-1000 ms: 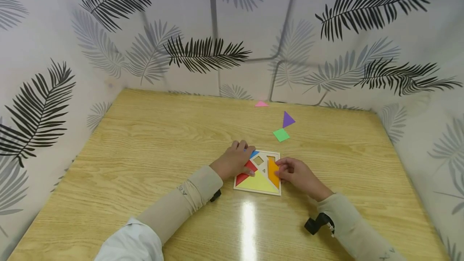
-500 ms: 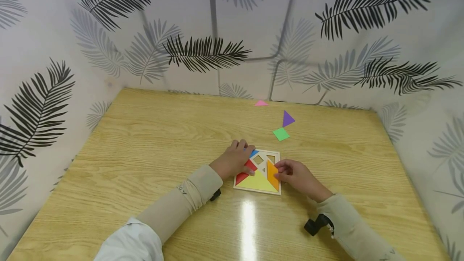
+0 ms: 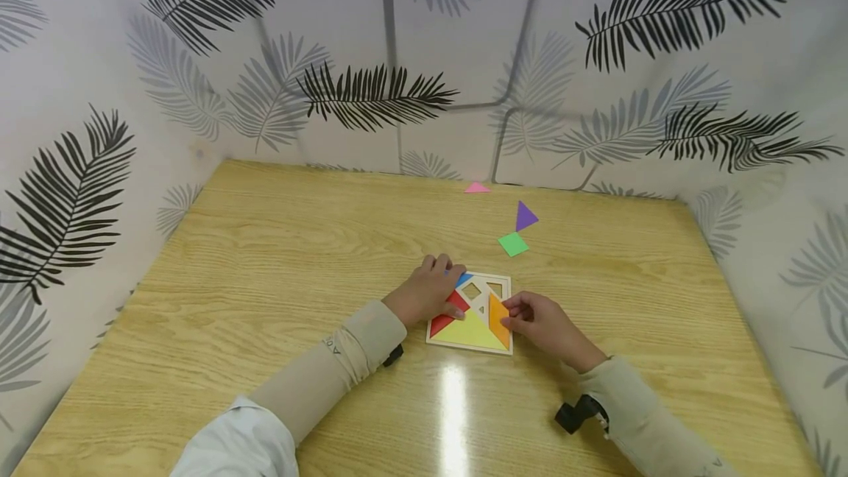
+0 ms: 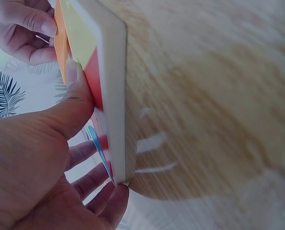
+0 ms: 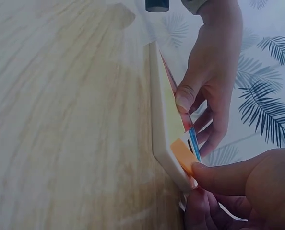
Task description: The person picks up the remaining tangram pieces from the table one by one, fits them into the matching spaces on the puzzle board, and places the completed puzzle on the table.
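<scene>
A square tangram board (image 3: 467,349) with a pale wooden rim lies on the table between both hands. Yellow (image 3: 472,333), red (image 3: 440,324) and blue (image 3: 461,280) pieces fill its lower and left parts; a square and a triangular hole show at its upper right. My left hand (image 3: 427,293) holds the board's left side, thumb over the red piece, fingers at the far corner. At the right rim, my right hand (image 3: 545,324) pinches an orange parallelogram piece (image 3: 500,328). In the left wrist view this orange piece (image 4: 62,43) stands a little proud of the board's face.
Behind the board lie a green square piece (image 3: 513,244), a purple triangle (image 3: 526,216) and a small pink triangle (image 3: 477,188) near the table's back edge. Leaf-patterned cloth (image 3: 457,35) walls in the wooden table (image 3: 298,241) at the back and sides.
The orange piece has shifted slightly toward me along the board's right side, uncovering more of the triangular hole. The left hand keeps its hold on the board.
</scene>
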Available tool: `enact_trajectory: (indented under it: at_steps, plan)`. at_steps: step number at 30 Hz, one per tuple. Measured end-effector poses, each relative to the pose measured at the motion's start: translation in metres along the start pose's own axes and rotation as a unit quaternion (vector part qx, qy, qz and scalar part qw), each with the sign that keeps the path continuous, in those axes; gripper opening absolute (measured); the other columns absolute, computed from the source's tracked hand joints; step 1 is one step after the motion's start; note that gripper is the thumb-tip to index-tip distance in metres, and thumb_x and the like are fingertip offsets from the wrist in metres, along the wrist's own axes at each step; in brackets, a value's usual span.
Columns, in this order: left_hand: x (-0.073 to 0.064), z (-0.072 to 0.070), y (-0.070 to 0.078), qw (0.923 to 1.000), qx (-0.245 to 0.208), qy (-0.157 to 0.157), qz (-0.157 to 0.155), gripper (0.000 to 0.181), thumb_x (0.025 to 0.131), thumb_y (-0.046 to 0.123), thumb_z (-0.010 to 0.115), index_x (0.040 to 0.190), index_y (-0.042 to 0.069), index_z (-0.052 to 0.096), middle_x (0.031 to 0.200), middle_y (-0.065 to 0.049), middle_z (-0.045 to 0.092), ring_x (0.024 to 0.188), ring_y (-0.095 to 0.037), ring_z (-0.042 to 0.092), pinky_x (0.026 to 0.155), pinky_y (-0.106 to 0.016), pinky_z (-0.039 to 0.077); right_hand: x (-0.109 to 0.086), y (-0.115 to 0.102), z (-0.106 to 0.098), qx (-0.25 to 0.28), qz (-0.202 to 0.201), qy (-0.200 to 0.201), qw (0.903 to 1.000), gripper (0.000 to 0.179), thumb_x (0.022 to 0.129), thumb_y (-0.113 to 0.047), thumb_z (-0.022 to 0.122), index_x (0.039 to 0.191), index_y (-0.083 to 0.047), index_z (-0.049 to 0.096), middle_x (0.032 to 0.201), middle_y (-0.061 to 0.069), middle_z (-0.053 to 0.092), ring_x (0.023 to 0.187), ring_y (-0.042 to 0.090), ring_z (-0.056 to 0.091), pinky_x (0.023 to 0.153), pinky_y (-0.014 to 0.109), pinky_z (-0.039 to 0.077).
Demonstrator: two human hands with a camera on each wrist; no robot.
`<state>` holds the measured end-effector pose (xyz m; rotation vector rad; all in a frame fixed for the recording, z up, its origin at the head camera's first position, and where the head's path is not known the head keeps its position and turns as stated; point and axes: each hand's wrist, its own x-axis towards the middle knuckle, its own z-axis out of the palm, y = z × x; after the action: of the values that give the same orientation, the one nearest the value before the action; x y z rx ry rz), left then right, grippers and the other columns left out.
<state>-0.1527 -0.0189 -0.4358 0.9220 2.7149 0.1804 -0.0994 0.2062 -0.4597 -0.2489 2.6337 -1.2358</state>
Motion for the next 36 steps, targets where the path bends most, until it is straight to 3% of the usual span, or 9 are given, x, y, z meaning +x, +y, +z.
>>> enact_trajectory:
  at_steps: [17, 36]
  plan:
    - [0.0017, 0.0016, -0.0014, 0.9999, -0.009, 0.002, -0.004, 0.077, 0.082, 0.052, 0.059, 0.141, 0.011, 0.035, 0.129, -0.010, 0.035, 0.117, -0.027, 0.032, 0.097, -0.034, 0.034, -0.0043, 0.0016, 0.0076, -0.044, -0.039, 0.029, 0.9978, 0.016, 0.085, -0.004, 0.066, 0.100, 0.000, 0.062, 0.094, 0.007, 0.059, 0.081, 0.017, 0.053, 0.074, 0.031, 0.047]
    - [0.0037, 0.0005, 0.0008, 0.9997, 0.000, -0.018, -0.014, 0.079, 0.081, 0.055, 0.057, 0.143, 0.012, 0.032, 0.130, -0.010, 0.034, 0.115, -0.026, 0.032, 0.095, -0.034, 0.034, -0.0033, 0.0044, 0.0093, -0.046, -0.023, 0.029, 0.9983, 0.017, 0.086, -0.007, 0.066, 0.101, -0.002, 0.061, 0.093, 0.005, 0.059, 0.081, 0.016, 0.053, 0.074, 0.029, 0.047]
